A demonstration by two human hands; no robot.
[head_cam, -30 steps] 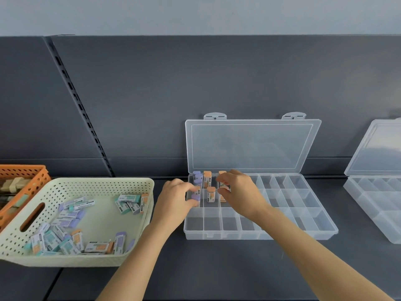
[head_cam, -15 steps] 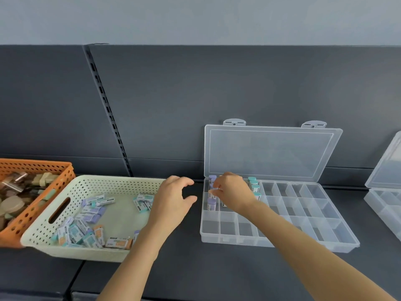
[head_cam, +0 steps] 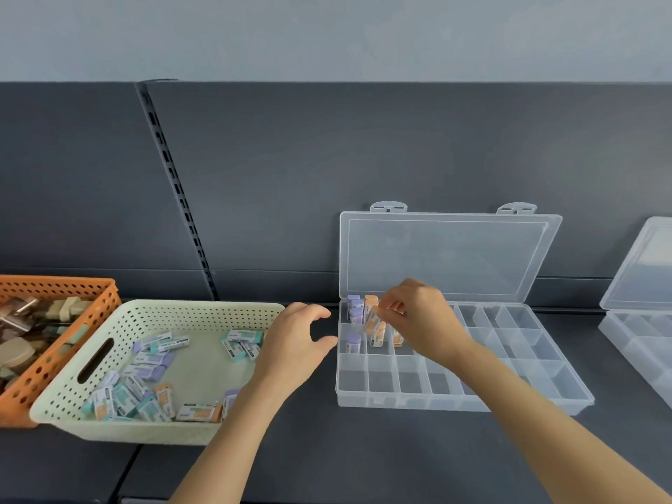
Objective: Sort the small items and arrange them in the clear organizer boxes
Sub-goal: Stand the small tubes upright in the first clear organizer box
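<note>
A clear organizer box (head_cam: 462,400) lies open on the dark shelf, its lid leaning on the back panel. Purple erasers (head_cam: 354,307) stand in its far-left compartments. My right hand (head_cam: 422,318) hovers over the left compartments, fingertips pinched on an orange eraser (head_cam: 374,327) that stands tilted there. My left hand (head_cam: 296,343) floats between the box and a cream basket (head_cam: 152,429), fingers apart and empty. Several purple, teal and orange erasers (head_cam: 145,372) lie loose in that basket.
An orange basket (head_cam: 34,387) with beige and brown items sits at the far left, touching the cream basket. A second clear organizer box (head_cam: 640,340) lies open at the right edge. A slotted rail (head_cam: 178,192) runs up the back panel.
My left hand has left the organizer and moved left toward the cream basket, now empty. My right hand stays over the left compartments, gripping an orange eraser. The view shifted left.
</note>
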